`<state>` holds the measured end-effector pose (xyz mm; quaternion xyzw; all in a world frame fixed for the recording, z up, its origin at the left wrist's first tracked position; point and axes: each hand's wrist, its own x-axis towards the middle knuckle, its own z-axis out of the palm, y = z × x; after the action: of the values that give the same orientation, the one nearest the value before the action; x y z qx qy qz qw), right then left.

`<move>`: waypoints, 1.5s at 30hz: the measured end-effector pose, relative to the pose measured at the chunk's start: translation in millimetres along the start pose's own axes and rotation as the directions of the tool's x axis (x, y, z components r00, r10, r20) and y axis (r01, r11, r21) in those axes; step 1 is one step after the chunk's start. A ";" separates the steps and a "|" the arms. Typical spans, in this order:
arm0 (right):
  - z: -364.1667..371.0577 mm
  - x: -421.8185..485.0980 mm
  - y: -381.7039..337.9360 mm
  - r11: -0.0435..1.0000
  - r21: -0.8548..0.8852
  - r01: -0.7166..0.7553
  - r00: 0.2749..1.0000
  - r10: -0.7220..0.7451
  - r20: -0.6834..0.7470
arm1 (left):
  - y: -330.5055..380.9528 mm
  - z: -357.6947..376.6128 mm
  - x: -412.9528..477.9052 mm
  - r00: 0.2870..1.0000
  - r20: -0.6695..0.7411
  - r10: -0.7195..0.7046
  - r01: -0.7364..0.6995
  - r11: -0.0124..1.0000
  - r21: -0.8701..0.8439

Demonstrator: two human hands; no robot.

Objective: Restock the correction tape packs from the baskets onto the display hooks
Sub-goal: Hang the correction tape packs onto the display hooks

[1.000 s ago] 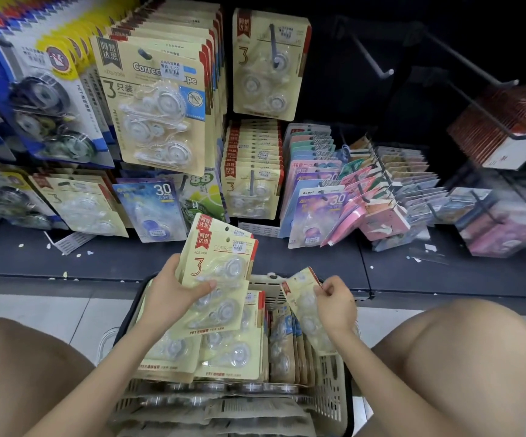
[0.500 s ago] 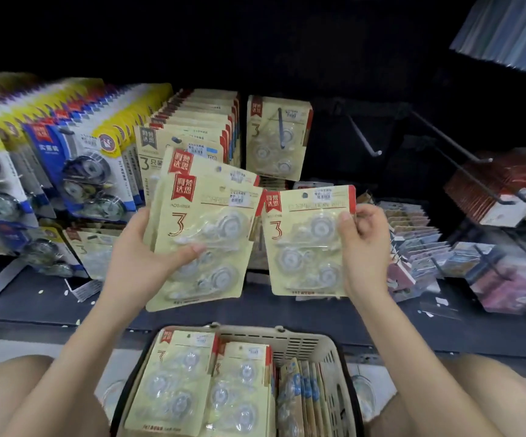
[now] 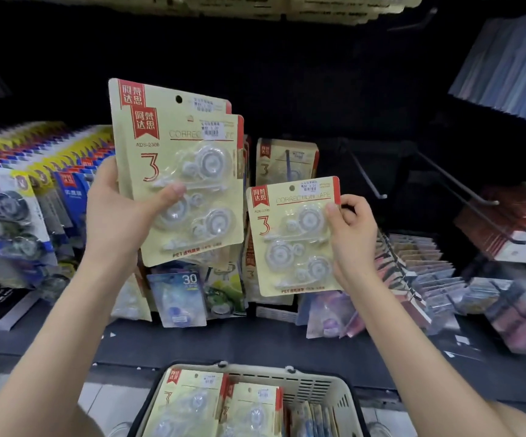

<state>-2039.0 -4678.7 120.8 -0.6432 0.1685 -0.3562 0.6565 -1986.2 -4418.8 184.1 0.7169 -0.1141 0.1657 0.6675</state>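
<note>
1. Clearly you are mid-job: your left hand (image 3: 113, 216) grips a small stack of correction tape packs (image 3: 192, 171). It is at least two cards overlapped, with your thumb laid across the front blister, raised before the display.
2. Your right hand (image 3: 353, 234) pinches a single pack (image 3: 293, 241) by its upper right edge. It is upright, just right of the stack and lower. None of these packs is on a hook yet.
3. Behind the gap between your hands, a matching hanging pack (image 3: 286, 162) sits on its peg. A bare hook (image 3: 365, 175) juts out to its right, so there looks to be room to fill.
4. Below, the basket (image 3: 318, 389) holds more basket packs (image 3: 192, 402), some flat and some on edge. I judge that much restocking remains.
5. Each pack is a cream card with a red banner, a large red "3", a punched hang hole at top centre and a white price sticker. A clear blister covers three see-through dispensers.
</note>
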 end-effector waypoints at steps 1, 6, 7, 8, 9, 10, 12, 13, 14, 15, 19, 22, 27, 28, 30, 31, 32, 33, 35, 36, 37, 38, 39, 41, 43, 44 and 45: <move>0.3 -0.2 1.7 1.000 0.001 -0.007 1.000 0.007 -0.001 | 0.5 1.0 0.5 1.000 0.001 -0.002 0.002 1.000 -0.001; 4.3 5.3 12.1 0.999 0.002 -0.036 0.999 0.036 -0.035 | -0.6 2.7 2.1 0.999 0.020 -0.030 0.030 1.000 0.000; 5.8 8.3 13.8 0.999 0.014 -0.051 0.998 0.051 -0.034 | -1.1 3.1 2.9 0.999 0.023 -0.036 0.037 0.999 -0.002; 7.8 12.8 16.0 0.997 0.035 -0.072 0.997 0.073 -0.034 | -1.7 3.6 3.8 0.999 0.024 -0.043 0.044 0.999 -0.003; 10.3 18.1 16.9 0.993 0.065 -0.095 0.995 0.097 -0.031 | -2.1 4.2 4.9 0.998 0.023 -0.050 0.050 0.999 -0.002; 13.2 23.8 16.5 0.989 0.091 -0.115 0.993 0.118 -0.028 | -2.1 4.8 6.5 0.998 0.021 -0.056 0.056 0.998 -0.002; 20.6 41.3 18.9 0.982 0.122 -0.143 0.988 0.149 -0.037 | -2.6 5.8 11.1 0.998 0.016 -0.065 0.065 0.998 -0.009; 25.2 52.1 21.1 0.977 0.140 -0.161 0.985 0.168 -0.040 | -2.6 6.7 13.8 0.998 0.015 -0.068 0.068 0.998 -0.016; 30.4 63.6 23.8 0.969 0.163 -0.186 0.980 0.195 -0.036 | -2.1 7.8 17.3 0.997 0.013 -0.071 0.071 0.997 -0.023; 36.2 75.4 26.7 0.960 0.185 -0.210 0.975 0.220 -0.033 | -1.4 9.4 21.1 0.997 0.010 -0.072 0.072 0.997 -0.028; 57.1 115.7 36.5 0.919 0.275 -0.283 0.953 0.302 -0.026 | 2.3 16.8 41.0 0.998 0.013 -0.055 0.056 0.997 -0.047; 67.8 139.1 47.1 0.917 0.280 -0.285 0.951 0.308 -0.042 | 5.5 22.4 52.2 0.997 0.035 -0.064 0.066 0.995 -0.078; 76.2 157.6 53.9 0.924 0.243 -0.294 0.953 0.302 0.005 | 1.5 27.6 59.6 0.990 0.058 -0.125 0.131 0.984 -0.123; 78.0 160.2 55.5 0.928 0.234 -0.292 0.955 0.298 0.009 | -0.3 28.0 60.3 0.988 0.067 -0.138 0.146 0.981 -0.127; 81.7 166.2 56.4 0.932 0.212 -0.293 0.954 0.301 -0.006 | -3.9 27.7 61.4 0.983 0.078 -0.163 0.173 0.976 -0.135; 83.0 169.6 55.5 0.930 0.210 -0.301 0.950 0.310 -0.014 | -5.4 27.5 61.9 0.981 0.081 -0.174 0.184 0.973 -0.140; 84.0 173.6 54.8 0.926 0.211 -0.314 0.945 0.326 -0.021 | -6.6 27.5 62.3 0.980 0.083 -0.181 0.192 0.971 -0.142; 84.8 177.4 53.5 0.919 0.222 -0.326 0.940 0.340 -0.026 | -7.2 27.3 62.3 0.979 0.084 -0.186 0.197 0.970 -0.144; 86.3 181.9 49.1 0.908 0.243 -0.341 0.934 0.357 -0.027 | -7.6 27.8 61.4 0.978 0.087 -0.192 0.203 0.968 -0.146; 86.8 182.8 47.4 0.905 0.248 -0.346 0.932 0.362 -0.021 | -7.4 28.1 60.8 0.978 0.089 -0.191 0.202 0.969 -0.143; 86.4 183.6 47.2 0.904 0.243 -0.350 0.931 0.365 -0.016 | -7.0 28.3 60.0 0.978 0.091 -0.189 0.200 0.970 -0.141; 85.2 184.5 47.9 0.910 0.221 -0.350 0.932 0.362 -0.015 | -6.6 28.5 59.1 0.978 0.093 -0.187 0.199 0.970 -0.141; 83.5 184.8 49.1 0.920 0.184 -0.346 0.934 0.356 -0.021 | -6.2 28.1 58.3 0.978 0.094 -0.187 0.199 0.969 -0.143; 78.4 180.9 49.4 0.950 -0.001 -0.314 0.947 0.313 -0.078 | -5.2 26.8 56.1 0.979 0.102 -0.178 0.192 0.969 -0.153; 72.2 167.0 44.6 0.930 -0.273 -0.247 0.964 0.209 -0.163 | -3.2 25.4 52.6 0.981 0.111 -0.162 0.179 0.970 -0.165; 69.6 156.4 39.5 0.919 -0.349 -0.185 0.974 0.124 -0.192 | -2.2 25.0 50.8 0.981 0.119 -0.150 0.169 0.971 -0.170; 67.1 143.1 32.1 0.924 -0.369 -0.104 0.978 0.027 -0.207 | -1.8 24.2 48.6 0.981 0.132 -0.140 0.162 0.971 -0.177</move>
<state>-1886.7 -4730.6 131.5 -0.7128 0.3197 -0.3569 0.5121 -1938.7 -4440.0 200.1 0.6662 -0.1134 0.0601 0.7347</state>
